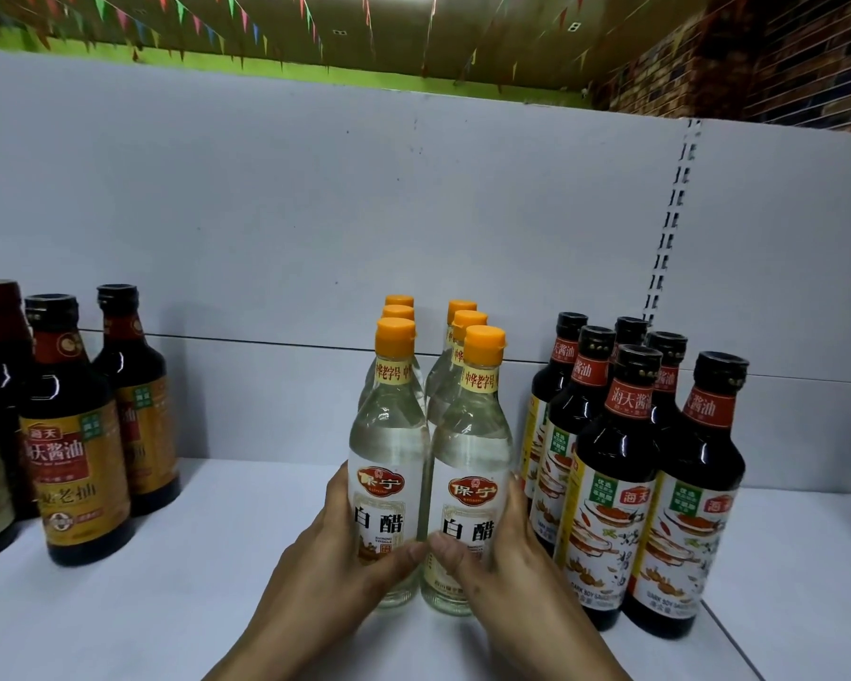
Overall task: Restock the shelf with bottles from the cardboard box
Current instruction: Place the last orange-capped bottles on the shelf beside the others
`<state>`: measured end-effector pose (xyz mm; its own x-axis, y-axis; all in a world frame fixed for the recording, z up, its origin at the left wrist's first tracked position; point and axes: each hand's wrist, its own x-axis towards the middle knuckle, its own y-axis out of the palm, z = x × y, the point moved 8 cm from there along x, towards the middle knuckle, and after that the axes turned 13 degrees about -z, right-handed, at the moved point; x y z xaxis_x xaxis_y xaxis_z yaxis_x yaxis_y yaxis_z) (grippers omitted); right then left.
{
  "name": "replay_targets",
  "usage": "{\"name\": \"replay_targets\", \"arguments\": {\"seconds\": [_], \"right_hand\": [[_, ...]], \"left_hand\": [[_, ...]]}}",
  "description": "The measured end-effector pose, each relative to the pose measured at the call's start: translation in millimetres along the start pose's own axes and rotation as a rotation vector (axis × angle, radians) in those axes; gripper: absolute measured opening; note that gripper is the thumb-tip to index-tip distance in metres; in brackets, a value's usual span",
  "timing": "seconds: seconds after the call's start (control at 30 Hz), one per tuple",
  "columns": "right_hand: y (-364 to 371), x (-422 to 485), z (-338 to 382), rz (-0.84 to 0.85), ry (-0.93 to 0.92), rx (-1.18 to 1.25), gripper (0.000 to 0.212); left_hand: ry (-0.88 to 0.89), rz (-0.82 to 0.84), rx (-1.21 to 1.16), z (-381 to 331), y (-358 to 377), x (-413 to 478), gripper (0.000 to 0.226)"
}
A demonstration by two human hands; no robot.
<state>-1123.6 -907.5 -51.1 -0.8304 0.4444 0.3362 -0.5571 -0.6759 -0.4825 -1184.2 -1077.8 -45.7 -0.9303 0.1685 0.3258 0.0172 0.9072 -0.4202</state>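
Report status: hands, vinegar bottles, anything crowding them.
Both busy: left hand grips front-left clear orange-capped vinegar bottle, right hand grips front-right vinegar bottle. Both upright on white shelf, heading two rows. Crowding right hand: dark red-labelled soy sauce bottles.

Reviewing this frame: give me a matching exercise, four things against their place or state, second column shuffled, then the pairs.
1. left hand
2. right hand
3. gold-label dark bottle
4. white-label soy bottles

A. stand right of the vinegar on the shelf
B. grips the front-right vinegar bottle
C. stands left of the vinegar
D. grips the front-left vinegar bottle

Pairs: 1-D, 2-B, 3-C, 4-A
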Motion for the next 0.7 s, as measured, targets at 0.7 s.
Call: {"name": "replay_targets", "arguments": {"seconds": [0.7], "right_hand": [[-27, 5, 16, -0.130, 0.181, 0.338, 0.086]], "left_hand": [[-0.338, -0.035, -0.502, 30, 2, 56, 0.072]]}}
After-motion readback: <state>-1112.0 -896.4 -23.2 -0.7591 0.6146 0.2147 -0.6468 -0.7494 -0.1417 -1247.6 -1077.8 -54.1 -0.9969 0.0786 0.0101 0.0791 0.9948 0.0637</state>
